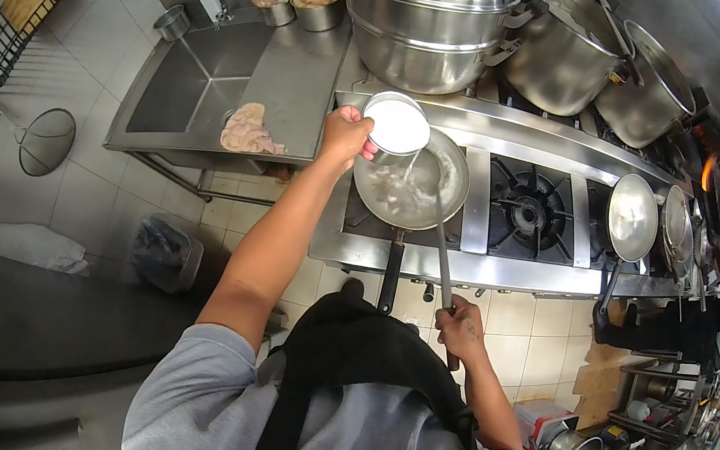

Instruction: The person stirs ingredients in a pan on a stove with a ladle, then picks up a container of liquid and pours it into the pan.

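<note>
My left hand (349,138) grips the rim of a round steel container (428,134) with a smooth white content (398,127). It is tilted over the frying pan (364,196), and a thin pale stream (409,169) falls from it. Cloudy liquid covers part of the pan's bottom. The pan rests on the front left burner, its black handle (391,275) pointing towards me. In my right hand (461,328) is a long-handled metal utensil (442,253) with a dark grip end. Its far end reaches into the pan; the shape of its head is unclear.
A stacked steamer (422,45) and large stockpots (559,55) stand behind the burners. Left is a steel sink (206,79) with raw poultry skin (247,129) on its ledge. Another pan (632,219) sits right, near flames (709,173) and another person (677,329).
</note>
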`<state>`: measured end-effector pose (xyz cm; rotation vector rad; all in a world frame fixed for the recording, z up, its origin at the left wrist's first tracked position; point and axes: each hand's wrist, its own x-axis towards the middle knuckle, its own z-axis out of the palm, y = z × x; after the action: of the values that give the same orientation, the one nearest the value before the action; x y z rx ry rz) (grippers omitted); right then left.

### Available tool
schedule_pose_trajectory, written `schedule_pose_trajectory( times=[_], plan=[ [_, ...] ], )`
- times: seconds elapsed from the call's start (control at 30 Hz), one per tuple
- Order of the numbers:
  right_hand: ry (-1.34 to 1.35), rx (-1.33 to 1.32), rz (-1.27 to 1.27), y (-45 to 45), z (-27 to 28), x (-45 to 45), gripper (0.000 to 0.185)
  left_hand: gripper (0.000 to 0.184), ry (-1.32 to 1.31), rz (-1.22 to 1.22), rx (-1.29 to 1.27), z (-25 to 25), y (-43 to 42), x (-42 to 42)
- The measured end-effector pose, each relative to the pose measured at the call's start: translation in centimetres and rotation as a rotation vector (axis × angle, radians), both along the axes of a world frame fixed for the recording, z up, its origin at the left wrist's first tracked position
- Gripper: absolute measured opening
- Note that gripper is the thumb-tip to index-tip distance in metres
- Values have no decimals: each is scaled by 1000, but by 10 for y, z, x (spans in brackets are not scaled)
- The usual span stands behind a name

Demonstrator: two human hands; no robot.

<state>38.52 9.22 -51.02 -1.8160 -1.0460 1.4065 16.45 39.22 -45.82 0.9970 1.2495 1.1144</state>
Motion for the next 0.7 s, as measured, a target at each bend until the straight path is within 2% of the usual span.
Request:
schedule_pose_trajectory(
  times=[0.13, 0.2, 0.3, 0.4, 0.53, 0.7],
  plan=[
    [738, -179, -228, 3, 16, 13, 27, 18, 0, -10, 1, 0, -1, -1],
    [963, -256, -312, 1, 26, 18, 28, 18, 0, -11, 4, 0, 0, -2],
    [830, -153, -253, -3, 31, 11, 26, 18, -6, -7, 9, 1, -1, -3],
    [571, -73, -218, -2, 38, 2, 24, 18, -14, -8, 18, 3, -1, -4],
    [325, 16, -143, 4, 28, 1, 12, 18, -9, -10, 27, 4, 1, -3],
    [51, 73, -73, 3, 20, 0, 10, 17, -14, -8, 23, 4, 1, -2]
  ],
)
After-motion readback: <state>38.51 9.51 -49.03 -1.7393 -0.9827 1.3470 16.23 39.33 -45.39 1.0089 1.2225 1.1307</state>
